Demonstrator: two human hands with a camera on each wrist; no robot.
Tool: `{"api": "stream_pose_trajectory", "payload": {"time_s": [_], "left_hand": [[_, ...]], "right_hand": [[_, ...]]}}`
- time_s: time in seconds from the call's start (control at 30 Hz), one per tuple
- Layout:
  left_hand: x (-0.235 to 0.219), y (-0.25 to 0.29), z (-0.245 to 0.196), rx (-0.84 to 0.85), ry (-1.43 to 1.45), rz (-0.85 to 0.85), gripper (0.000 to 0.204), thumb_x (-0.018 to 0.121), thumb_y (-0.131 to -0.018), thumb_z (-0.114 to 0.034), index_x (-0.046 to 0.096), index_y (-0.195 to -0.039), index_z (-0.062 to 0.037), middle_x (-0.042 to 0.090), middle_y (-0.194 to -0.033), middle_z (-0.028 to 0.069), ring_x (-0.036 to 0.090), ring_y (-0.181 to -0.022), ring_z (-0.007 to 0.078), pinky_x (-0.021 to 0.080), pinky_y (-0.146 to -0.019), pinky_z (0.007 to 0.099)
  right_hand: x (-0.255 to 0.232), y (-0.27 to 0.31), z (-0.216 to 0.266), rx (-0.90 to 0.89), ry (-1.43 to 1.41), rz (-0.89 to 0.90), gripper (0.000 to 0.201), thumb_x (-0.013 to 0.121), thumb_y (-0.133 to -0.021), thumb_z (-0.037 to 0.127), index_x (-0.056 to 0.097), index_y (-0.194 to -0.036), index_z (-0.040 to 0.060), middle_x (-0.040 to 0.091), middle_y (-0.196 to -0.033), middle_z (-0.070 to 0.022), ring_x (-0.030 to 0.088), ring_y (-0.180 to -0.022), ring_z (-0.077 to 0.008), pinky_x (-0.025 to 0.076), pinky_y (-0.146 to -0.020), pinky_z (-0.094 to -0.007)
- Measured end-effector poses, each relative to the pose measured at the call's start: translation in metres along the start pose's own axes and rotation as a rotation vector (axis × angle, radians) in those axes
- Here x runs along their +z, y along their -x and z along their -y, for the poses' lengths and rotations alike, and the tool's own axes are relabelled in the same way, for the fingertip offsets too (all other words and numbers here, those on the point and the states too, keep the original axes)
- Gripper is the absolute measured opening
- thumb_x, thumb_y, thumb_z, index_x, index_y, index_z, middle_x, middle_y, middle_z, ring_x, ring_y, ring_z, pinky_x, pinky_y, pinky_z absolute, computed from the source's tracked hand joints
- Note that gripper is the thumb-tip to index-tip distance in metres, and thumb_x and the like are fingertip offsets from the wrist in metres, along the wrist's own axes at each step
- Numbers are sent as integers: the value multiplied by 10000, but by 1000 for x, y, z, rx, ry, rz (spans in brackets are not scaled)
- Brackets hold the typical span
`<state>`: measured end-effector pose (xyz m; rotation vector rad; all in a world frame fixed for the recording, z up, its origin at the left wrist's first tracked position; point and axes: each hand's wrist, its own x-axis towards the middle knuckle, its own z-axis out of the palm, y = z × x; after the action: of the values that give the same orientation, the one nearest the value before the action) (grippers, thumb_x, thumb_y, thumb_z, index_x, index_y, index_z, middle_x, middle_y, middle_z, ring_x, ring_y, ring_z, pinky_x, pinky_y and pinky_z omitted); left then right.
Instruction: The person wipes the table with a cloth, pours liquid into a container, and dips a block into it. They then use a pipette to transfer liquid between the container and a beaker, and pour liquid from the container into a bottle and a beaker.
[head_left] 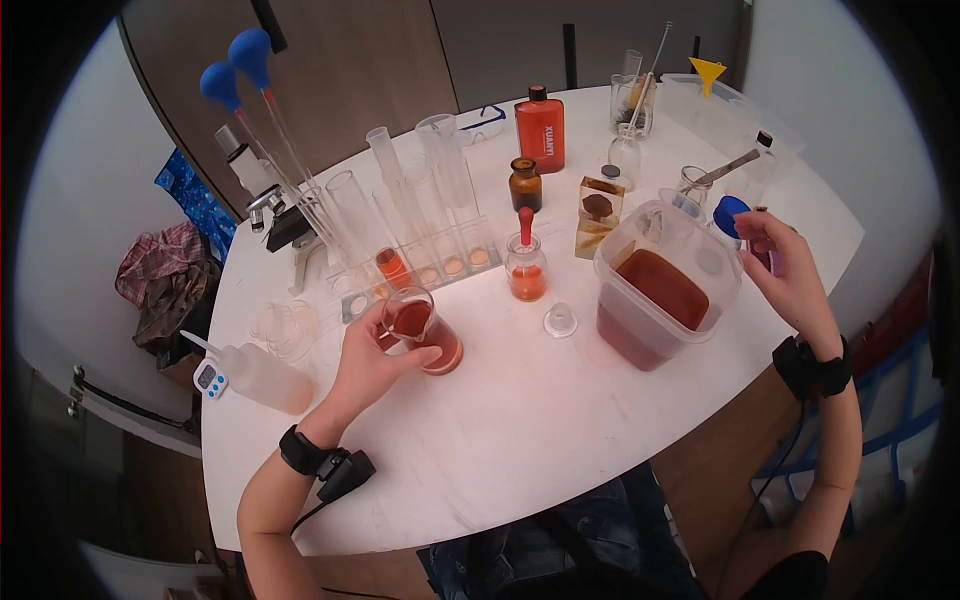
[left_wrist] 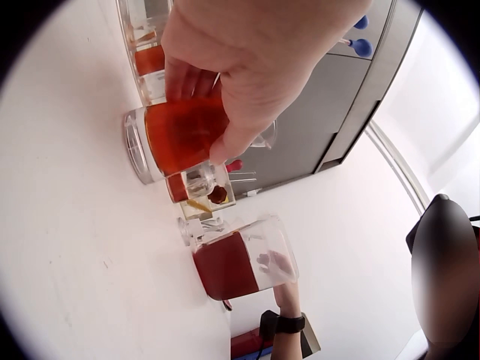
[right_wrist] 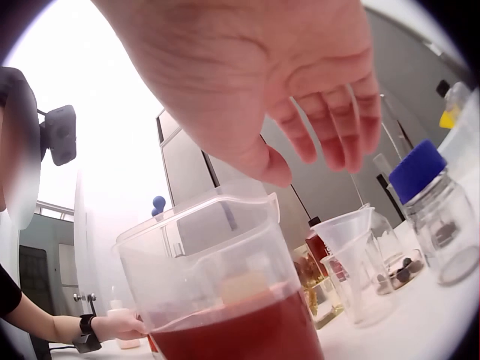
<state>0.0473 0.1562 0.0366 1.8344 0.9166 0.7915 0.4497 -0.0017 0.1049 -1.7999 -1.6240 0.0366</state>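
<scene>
My left hand (head_left: pixel 375 358) grips a glass beaker (head_left: pixel 440 350) of red-orange liquid on the white table; in the left wrist view the thumb and fingers wrap round the beaker (left_wrist: pixel 180 135). A clear plastic container (head_left: pixel 640 335) with dark red liquid stands right of centre. My right hand (head_left: pixel 785 265) is raised at its right side, fingers loosely bent and holding nothing; the right wrist view shows the hand (right_wrist: pixel 277 90) above the container (right_wrist: pixel 202 262). Near it is a bottle with a blue cap (right_wrist: pixel 417 172).
Behind the beaker stands a rack (head_left: pixel 490 262) with glass tubes. A dropper bottle (head_left: pixel 527 280) and a clear stopper (head_left: pixel 561 320) lie between beaker and container. A squeeze bottle (head_left: pixel 270 380) and microscope (head_left: pixel 285 225) are at left; a red bottle (head_left: pixel 541 140) stands at the back.
</scene>
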Motion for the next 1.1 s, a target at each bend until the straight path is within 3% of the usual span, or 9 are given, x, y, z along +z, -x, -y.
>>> {"api": "stream_pose_trajectory", "payload": {"time_s": [0.17,0.23,0.43,0.67,0.87,1.1], "left_hand": [[0,-19,7,-12,-41,-44,480,721,-706,-26,525,-1143,-34,588,-1030,19,564,-924,98,447,-833,248],[-3,-27,10,-26,47,-68,447,754,-689,-81,558,-1090,-44,610,-1021,29,571,-943,110,442,-864,260],[-7,-38,15,-52,109,-90,468,733,-705,-46,535,-1128,-16,609,-1039,54,578,-960,127,451,-882,271],[-14,-35,15,-42,85,-138,469,722,-705,-25,531,-1134,-9,607,-1014,48,578,-911,113,452,-833,251],[-24,-26,19,-54,69,-181,492,722,-702,-21,524,-1152,8,607,-993,47,574,-897,100,454,-805,237],[-38,-12,29,-45,50,-221,486,714,-718,-36,521,-1161,3,596,-1026,48,569,-931,108,456,-829,240]], "right_hand": [[4,28,-16,-12,4,-8,339,590,-789,56,510,-1114,6,595,-1026,-114,568,-945,-209,444,-826,-310],[9,34,-26,20,4,24,372,602,-789,69,495,-1141,16,591,-1014,-118,569,-946,-218,445,-838,-318],[33,28,-44,115,-18,160,483,649,-766,141,450,-1186,9,573,-1034,-159,564,-978,-253,460,-834,-333],[64,-8,-43,169,-35,95,619,688,-764,244,384,-1228,-29,551,-1087,-217,560,-1003,-294,450,-864,-346],[99,-36,-76,-5,-220,42,735,749,-702,278,345,-1223,-48,544,-1064,-215,558,-990,-298,449,-846,-339],[104,-52,-61,157,-271,-88,754,781,-649,276,347,-1178,-41,565,-1030,-193,588,-911,-247,471,-792,-308]]}}
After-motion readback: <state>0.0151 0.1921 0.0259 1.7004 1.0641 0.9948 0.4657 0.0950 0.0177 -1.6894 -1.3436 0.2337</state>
